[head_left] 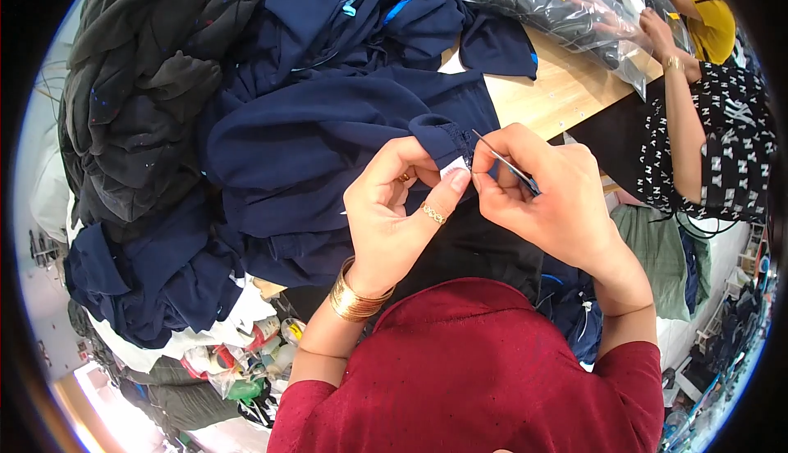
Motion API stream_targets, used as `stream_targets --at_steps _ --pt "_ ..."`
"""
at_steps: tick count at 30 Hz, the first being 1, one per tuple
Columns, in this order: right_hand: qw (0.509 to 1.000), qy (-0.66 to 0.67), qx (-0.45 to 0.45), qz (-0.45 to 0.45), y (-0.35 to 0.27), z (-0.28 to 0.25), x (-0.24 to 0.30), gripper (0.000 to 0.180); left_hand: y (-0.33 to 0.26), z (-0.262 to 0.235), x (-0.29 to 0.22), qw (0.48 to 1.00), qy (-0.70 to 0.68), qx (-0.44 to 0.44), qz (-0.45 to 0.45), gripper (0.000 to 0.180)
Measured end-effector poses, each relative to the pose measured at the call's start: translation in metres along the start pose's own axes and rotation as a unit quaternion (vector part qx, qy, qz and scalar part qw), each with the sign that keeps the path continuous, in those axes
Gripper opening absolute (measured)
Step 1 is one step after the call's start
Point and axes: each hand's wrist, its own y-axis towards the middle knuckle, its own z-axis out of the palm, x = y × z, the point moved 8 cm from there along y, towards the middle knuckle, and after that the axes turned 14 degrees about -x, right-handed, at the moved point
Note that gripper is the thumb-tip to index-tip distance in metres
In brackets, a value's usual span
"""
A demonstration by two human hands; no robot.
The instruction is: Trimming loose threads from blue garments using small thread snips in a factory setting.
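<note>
A navy garment lies spread in front of me, one edge of it lifted up between my hands. My left hand pinches that edge, thumb pressed on a small white label. Close beside it, my right hand is closed around a pair of thread snips, a slim metal blade pointing up and left at the fabric edge. The fingertips of both hands nearly meet at the cloth. What the right fingers pinch besides the snips is too small to make out.
Dark grey garments are heaped at the left, with more navy clothing piled behind. A clear plastic bag with dark clothing lies on the wooden table. A co-worker in a black patterned top sits at the right.
</note>
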Motion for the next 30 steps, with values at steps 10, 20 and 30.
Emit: stream_targets --at_steps 10,20,30 --pt "1.0 0.008 0.003 0.015 0.0012 -0.0012 0.001 0.016 -0.0008 -0.0008 -0.0031 1.0 0.001 -0.014 0.012 0.022" --pt "1.0 0.015 -0.004 0.019 0.0012 -0.0028 0.0021 0.016 -0.0022 -0.0027 -0.0045 1.0 0.004 -0.011 0.008 0.023" --pt "0.998 0.049 0.006 0.04 -0.0003 0.0 -0.0001 0.014 0.0018 -0.0048 0.0007 0.998 -0.017 0.002 -0.056 0.031"
